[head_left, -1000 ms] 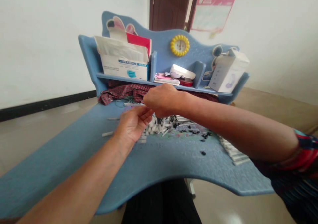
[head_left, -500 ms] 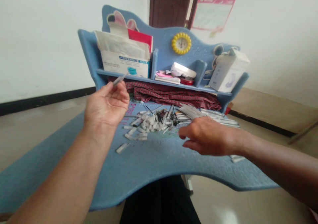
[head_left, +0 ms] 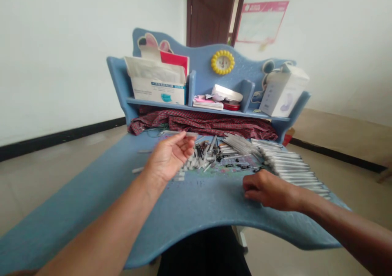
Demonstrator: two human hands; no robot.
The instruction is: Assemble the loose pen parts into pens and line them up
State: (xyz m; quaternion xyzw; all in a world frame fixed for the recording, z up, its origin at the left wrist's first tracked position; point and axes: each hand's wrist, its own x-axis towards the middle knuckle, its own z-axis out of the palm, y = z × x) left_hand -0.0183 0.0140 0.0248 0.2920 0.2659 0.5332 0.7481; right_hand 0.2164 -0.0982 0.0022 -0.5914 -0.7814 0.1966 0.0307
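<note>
Nearest, right hand (head_left: 269, 190) sits low over the tabletop (head_left: 208, 204), toward its front edge; fingers curl inward, and whether they enclose anything cannot be told. Left hand (head_left: 168, 155) is farther in, palm turned up, thumb and fingertips pinching a slim translucent piece (head_left: 192, 134) above the loose parts. Change over the last half second: left hand comes back from the left, where it is raised before the shelf, to a place over the heap; right hand shifts nearer the front edge, off the heap's right side. Judgement: the hands work apart at this instant, the pinched piece is not joined to anything visible, and sorting or assembly of parts seems only partway along. Just beyond: heap of short whitish pieces (head_left: 192, 161), scattered black bits (head_left: 237, 165) to its right, translucent tubes (head_left: 240, 143) bunched behind these, and a row of pen-like sticks (head_left: 294, 168) laid side by side at the right. Farther back, checked cloth (head_left: 211, 123) lies under the shelf (head_left: 147, 101), which bears a mask box (head_left: 159, 90) and a white carton (head_left: 284, 92). Farthest: brown door (head_left: 211, 14).
</note>
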